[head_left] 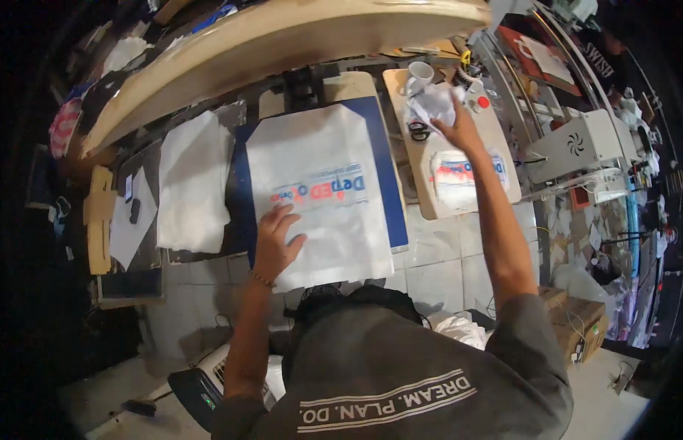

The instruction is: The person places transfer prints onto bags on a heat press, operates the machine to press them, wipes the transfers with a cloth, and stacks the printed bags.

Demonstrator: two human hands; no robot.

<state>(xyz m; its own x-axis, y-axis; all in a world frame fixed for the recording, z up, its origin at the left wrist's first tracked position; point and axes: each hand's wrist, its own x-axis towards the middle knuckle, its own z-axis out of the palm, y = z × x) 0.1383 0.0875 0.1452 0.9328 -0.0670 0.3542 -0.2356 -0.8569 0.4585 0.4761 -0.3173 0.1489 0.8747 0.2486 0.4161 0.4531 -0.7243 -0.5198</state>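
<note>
My left hand [278,238], wearing a bracelet, rests with fingers apart and slightly bent on a white sheet [316,136] with a red and blue print. The sheet lies on a blue board [393,224]. My right hand [459,128] grips a crumpled white cloth [429,104] over a light side board [429,207]. Beside it sit black scissors [418,132], a white mug [420,73] and a red round button [482,103]. Lower on that board is a folded white stack [459,187] with a similar print.
A stack of white sheets [191,183] lies at left, near a dark phone-like object [134,210]. A curved wooden ledge [283,37] crosses the back. A machine with a vent [569,147] stands right, cardboard boxes [580,323] lower right. Another person [598,55] is at upper right.
</note>
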